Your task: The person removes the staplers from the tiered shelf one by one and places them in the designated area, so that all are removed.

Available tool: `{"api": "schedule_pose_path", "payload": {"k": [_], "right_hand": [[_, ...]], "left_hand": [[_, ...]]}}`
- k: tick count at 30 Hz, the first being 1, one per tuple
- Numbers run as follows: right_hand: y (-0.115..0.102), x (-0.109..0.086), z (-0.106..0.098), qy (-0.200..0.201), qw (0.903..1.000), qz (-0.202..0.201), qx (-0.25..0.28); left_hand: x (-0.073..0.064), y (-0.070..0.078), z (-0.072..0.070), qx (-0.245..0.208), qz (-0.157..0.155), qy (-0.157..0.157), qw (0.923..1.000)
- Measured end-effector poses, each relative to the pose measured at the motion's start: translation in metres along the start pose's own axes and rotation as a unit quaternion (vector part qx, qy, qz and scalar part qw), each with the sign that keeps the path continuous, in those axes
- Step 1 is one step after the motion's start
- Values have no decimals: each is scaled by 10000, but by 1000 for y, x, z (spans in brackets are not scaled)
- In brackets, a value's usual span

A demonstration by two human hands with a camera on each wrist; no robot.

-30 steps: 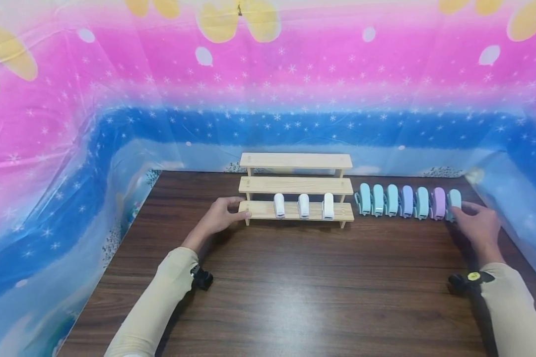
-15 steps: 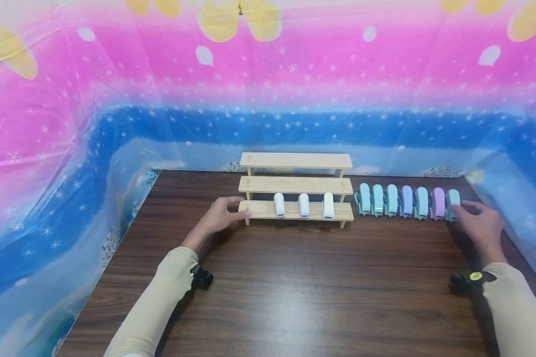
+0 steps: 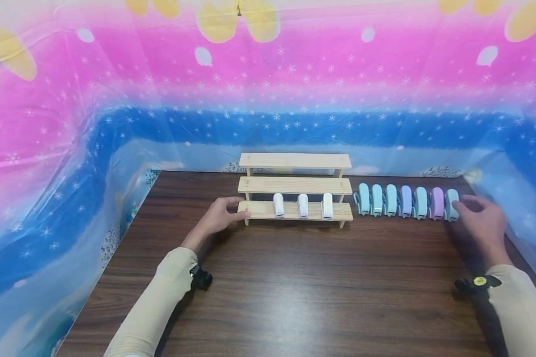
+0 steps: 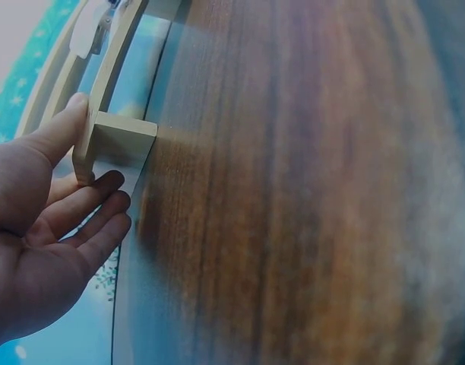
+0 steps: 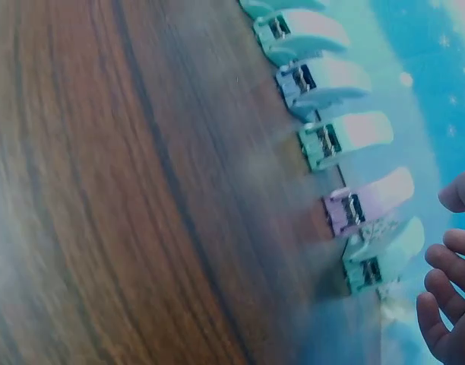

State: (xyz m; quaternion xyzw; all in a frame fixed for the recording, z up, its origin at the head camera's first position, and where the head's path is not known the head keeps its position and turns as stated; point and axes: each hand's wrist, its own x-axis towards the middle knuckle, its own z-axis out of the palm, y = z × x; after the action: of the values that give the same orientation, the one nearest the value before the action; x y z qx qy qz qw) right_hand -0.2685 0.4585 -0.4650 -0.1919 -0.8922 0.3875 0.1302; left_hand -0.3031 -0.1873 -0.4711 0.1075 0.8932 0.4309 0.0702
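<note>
A three-tier wooden display stand (image 3: 295, 186) is at the back of the table. My left hand (image 3: 219, 215) pinches the left end of its lowest board, the thumb on the near side, as the left wrist view shows. On that board stand three white plastic clips (image 3: 302, 206). To the right of the stand is a row of several plastic clips, mostly teal, with a blue-violet clip (image 3: 405, 202) and a purple clip (image 3: 436, 204) among them. My right hand (image 3: 482, 223) is beside the rightmost teal clip (image 3: 451, 205); the right wrist view shows its loosely bent fingers (image 5: 449, 266) apart from it.
The dark wood-grain table (image 3: 295, 277) extends in front of the stand and the row. A pink and blue patterned cloth (image 3: 295, 89) hangs behind and along both sides, close to the right hand. The stand's two upper boards carry nothing.
My right hand has let go of the rightmost teal clip and drawn slightly to the right. That clip has shifted a little left, towards the purple clip. My left hand stays on the stand.
</note>
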Motion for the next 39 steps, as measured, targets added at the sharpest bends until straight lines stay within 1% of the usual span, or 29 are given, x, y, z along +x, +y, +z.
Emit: {"api": "schedule_pose_path", "payload": {"k": [7, 12, 16, 23, 29, 39], "right_hand": [[-23, -12, 3, 215, 9984, -503, -157], [-43, -22, 6, 210, 9966, -767, -200], [-60, -31, 9, 226, 9946, -1004, -106], [-86, -49, 19, 208, 9921, -1232, -108], [-104, -61, 30, 413, 9837, -1751, 70], [-128, -77, 54, 235, 9736, -2253, 267]], "left_hand": [[0, -1, 0, 27, 43, 18, 10000], [0, -1, 0, 31, 24, 37, 10000], [-1, -1, 0, 26, 7, 34, 10000], [-1, 0, 0, -22, -34, 27, 10000], [0, -1, 0, -34, 3, 42, 10000], [0, 0, 0, -5, 33, 7, 10000]]}}
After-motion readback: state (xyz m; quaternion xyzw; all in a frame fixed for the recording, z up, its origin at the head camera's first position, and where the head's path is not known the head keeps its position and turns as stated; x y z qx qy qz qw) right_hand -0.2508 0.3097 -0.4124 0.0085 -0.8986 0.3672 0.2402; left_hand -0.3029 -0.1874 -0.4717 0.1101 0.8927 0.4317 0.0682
